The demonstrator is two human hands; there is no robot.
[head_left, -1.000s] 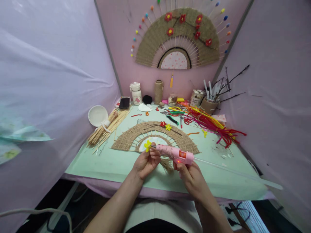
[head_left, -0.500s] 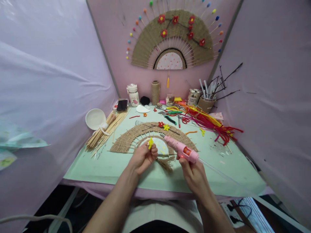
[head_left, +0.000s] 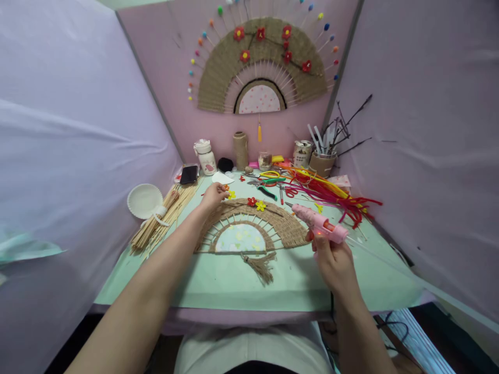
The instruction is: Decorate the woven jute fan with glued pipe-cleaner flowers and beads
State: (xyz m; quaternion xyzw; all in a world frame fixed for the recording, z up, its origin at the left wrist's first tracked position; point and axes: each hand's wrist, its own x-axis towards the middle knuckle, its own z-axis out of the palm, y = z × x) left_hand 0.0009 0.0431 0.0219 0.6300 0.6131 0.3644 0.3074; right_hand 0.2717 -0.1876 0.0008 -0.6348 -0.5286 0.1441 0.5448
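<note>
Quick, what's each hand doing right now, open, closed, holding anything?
Left hand: yellow flower at its fingertips; whether gripped cannot be told.
Right hand: closed, holding the glue gun.

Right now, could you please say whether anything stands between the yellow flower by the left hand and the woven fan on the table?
Nothing visible stands between the yellow flower at the left hand and the upper edge of the woven fan; whether they touch, I cannot tell.
</note>
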